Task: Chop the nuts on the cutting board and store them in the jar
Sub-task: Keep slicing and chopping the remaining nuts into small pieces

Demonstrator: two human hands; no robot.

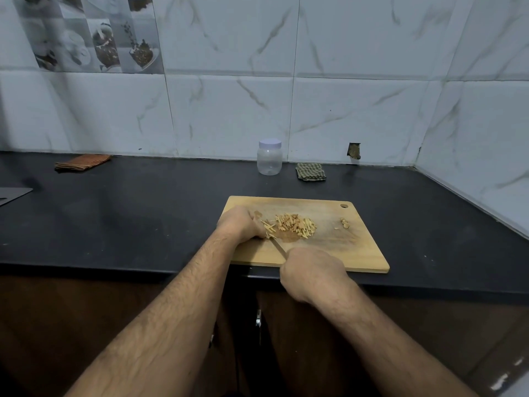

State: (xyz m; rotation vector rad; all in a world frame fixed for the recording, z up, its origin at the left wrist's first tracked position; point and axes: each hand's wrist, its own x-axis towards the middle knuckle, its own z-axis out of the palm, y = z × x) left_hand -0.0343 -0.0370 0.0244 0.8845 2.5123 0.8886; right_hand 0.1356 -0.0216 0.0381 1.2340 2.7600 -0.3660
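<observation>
The person is mid-chop. The right hand sits at the board's near edge, fingers wrapped round a knife; the handle is hidden in the fist and only a thin strip of blade shows, running toward 11 o'clock to the left hand. That low, close grip probably gives short controlled strokes.

The left hand rests on the board at the pile's 9 o'clock side, fingers curled under w/ tips tucked away from the edge. It seems to pin a nut or a few slivers against the wood; exactly what it holds can't be told, since the fingers cover it.

The nuts lie near the board's centre as a heap of pale slivers, pushed clear to the blade's right so cut stock stays apart from uncut. A few whole-ish pieces sit well apart at 3 o'clock, likely awaiting their turn.

The jar stands at 12 o'clock against the wall, lid on, looks empty; parked out of the chopping zone. So storing hasn't begun.

The board hugs the table front edge, close to the body for reach. A checked cloth lies just beside the jar at 3 o'clock; an orange cloth is far off at 10 o'clock.
</observation>
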